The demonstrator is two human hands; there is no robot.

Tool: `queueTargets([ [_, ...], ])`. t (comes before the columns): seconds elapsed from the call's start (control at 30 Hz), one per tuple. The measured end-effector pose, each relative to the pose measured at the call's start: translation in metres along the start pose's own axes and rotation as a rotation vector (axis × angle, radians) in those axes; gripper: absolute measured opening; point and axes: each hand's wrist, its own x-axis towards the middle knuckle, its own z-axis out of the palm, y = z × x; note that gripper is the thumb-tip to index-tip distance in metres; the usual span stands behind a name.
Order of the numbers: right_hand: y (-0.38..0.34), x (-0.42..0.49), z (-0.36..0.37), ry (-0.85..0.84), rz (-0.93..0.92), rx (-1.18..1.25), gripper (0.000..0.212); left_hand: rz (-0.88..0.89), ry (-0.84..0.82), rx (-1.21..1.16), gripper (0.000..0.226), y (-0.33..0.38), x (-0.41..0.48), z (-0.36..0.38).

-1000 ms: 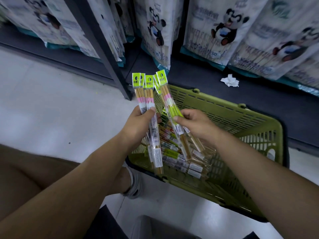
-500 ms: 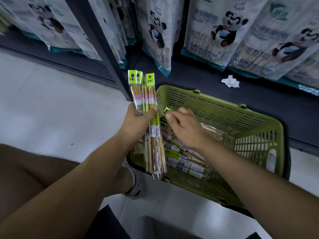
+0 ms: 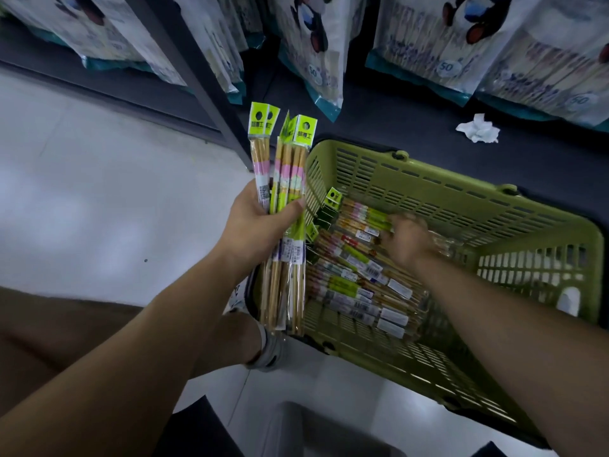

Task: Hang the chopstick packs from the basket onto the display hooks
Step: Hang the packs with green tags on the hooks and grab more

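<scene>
My left hand [image 3: 257, 222] grips a bundle of several chopstick packs [image 3: 286, 179], upright, their lime-green header cards pointing up, just left of the green basket [image 3: 461, 206]. The basket stands on the floor, tilted, with a heap of more chopstick packs [image 3: 356, 275] lying in it. My right hand [image 3: 408, 239] is down inside the basket on top of that heap. It is blurred, and I cannot make out whether its fingers hold a pack. No display hooks are in view.
A dark low shelf [image 3: 379, 120] runs behind the basket, with large panda-printed bags [image 3: 425, 37] standing on it and a crumpled white tissue [image 3: 478, 128]. A dark shelf upright [image 3: 197, 77] rises left of the basket. My sandalled foot [image 3: 267, 354] is beside the basket's near corner.
My right hand put its pack into the left hand's bundle, then moved right and down into the basket. The left hand stayed in place with the bundle.
</scene>
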Motion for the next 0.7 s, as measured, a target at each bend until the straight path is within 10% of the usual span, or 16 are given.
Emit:
queueTargets([
  [0.7,0.001,-0.01,-0.012,0.213,-0.04,-0.221,0.023,-0.014,0.006,-0.027,0.023,0.001,0.004,0.002],
])
